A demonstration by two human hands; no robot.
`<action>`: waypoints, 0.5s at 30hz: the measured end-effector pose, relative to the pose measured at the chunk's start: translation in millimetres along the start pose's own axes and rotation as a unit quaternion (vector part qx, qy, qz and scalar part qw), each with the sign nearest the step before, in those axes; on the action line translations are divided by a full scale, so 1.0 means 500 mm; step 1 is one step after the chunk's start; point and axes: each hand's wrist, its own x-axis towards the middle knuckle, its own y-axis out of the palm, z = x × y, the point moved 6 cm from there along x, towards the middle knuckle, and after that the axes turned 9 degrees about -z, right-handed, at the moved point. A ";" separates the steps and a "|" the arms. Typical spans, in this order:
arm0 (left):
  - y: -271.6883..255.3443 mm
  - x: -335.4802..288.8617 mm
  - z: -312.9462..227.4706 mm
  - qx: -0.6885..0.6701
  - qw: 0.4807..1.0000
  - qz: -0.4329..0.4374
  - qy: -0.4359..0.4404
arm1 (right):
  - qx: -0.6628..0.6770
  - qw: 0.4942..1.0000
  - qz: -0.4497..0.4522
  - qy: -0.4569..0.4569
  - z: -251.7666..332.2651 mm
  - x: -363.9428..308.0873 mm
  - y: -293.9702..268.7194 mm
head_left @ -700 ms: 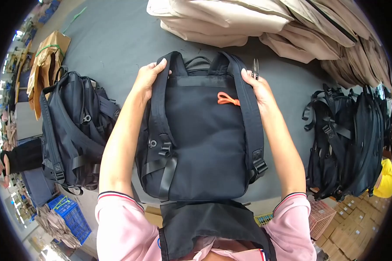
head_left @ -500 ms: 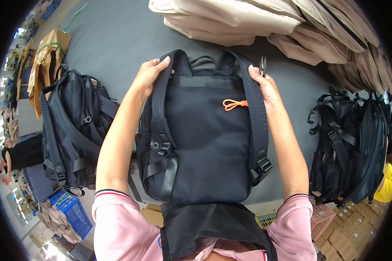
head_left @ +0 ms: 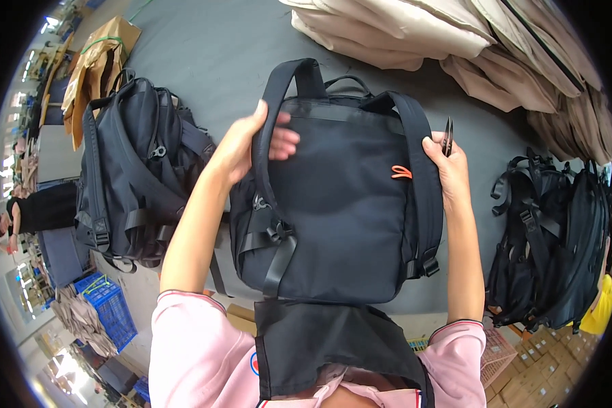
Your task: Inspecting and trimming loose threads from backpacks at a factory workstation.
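A black backpack (head_left: 340, 204) lies on the grey table in front of me, its back panel and both shoulder straps facing up. My left hand (head_left: 248, 143) is wrapped round the left shoulder strap (head_left: 264, 160), the thumb outside and the fingertips showing past its inner edge. The right shoulder strap (head_left: 425, 183) is gripped along its outer edge by my right hand (head_left: 452, 166), thumb on top. Small dark thread snips (head_left: 448, 136) stick up from that same hand, blades pointing away from me. An orange cord loop (head_left: 402, 173) lies on the panel beside the right strap.
Another black backpack (head_left: 139, 170) sits to the left, with brown paper (head_left: 105, 51) behind it. More black backpacks (head_left: 551, 238) are at the right. Beige bags (head_left: 394, 34) are piled at the far right. A blue crate (head_left: 109, 309) stands lower left; a person (head_left: 41, 214) is farther off.
The left strap is lifted and arched higher, and my left fingers now show inside it. My right hand and the right strap have come nearer to me. The view has shifted slightly.
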 end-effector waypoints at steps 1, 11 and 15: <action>0.000 -0.037 0.019 0.006 1.000 0.030 0.008 | -0.021 1.000 -0.006 0.000 -0.010 -0.003 -0.014; 0.108 -0.265 0.073 0.068 0.985 0.101 0.123 | -0.094 0.953 0.165 -0.236 0.093 -0.317 0.173; 0.092 -0.306 0.084 0.188 0.968 -0.039 0.164 | -0.045 0.964 0.156 -0.211 0.115 -0.351 0.204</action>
